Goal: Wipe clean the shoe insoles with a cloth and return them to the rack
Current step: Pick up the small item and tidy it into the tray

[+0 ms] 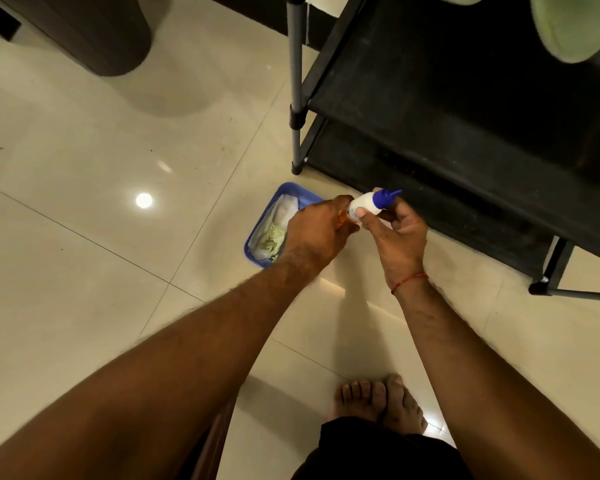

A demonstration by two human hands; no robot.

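The step in hand looks like preparation rather than wiping: both hands are busy at frame centre with a small white bottle (365, 204) that has a blue nozzle cap, probably a cleaner about to be opened or squeezed. The left hand (317, 233) comes in palm down with its fingers curled round the bottle's lower end, while the right hand (399, 230) is turned palm up, thumb and fingers pinching the body just under the cap; both forearms reach forward from the bottom of the frame. Just left of the hands a blue tray (248, 252) sits on the tiled floor (84, 168), holding a white cloth (284, 209) and something crumpled and pale green (cloth or insole, I cannot tell). The insoles (572, 26), pale green, lie at upper right on the black rack (447, 98). Next, I judge, one hand must free itself to take up the cloth.
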